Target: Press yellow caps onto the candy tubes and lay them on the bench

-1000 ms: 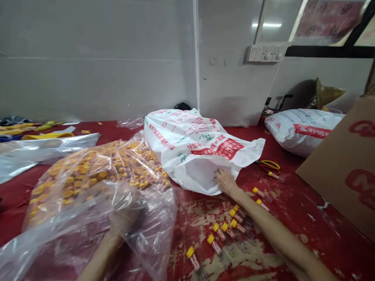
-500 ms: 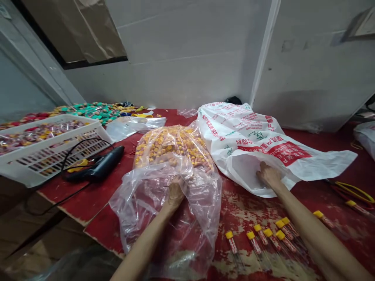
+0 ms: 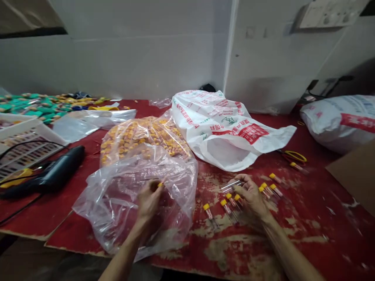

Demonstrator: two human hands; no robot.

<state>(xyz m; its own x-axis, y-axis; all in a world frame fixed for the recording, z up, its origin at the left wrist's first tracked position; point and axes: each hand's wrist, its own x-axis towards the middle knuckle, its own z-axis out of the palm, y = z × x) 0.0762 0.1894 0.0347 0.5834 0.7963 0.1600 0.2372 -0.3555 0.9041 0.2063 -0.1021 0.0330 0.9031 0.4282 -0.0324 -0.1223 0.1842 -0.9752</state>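
Observation:
My left hand [image 3: 149,199] is closed on a small yellow-ended piece [image 3: 160,184], over the mouth of a clear plastic bag [image 3: 117,203]. Many similar yellow-topped pieces [image 3: 131,136] fill the far part of that bag. Between the fingers of my right hand [image 3: 249,193] is a clear tube [image 3: 231,186], lying nearly level with its free end toward the left. Under and around this hand, several yellow-capped tubes [image 3: 208,212] lie on the worn red table [image 3: 205,242]. Behind them, a white woven sack [image 3: 222,125] with red print lies with its mouth open toward me.
On the left are a black hot-air tool [image 3: 58,171] with a cable and a white slotted basket [image 3: 29,134]. Green and yellow pieces [image 3: 35,105] are heaped behind it. Yellow-handled scissors [image 3: 295,157], another sack [image 3: 340,121] and a cardboard box [image 3: 356,175] are at right.
My right hand has come out of the white sack toward me and now holds a clear tube. My left hand has risen, pinching a small yellow-ended piece. The view has turned right.

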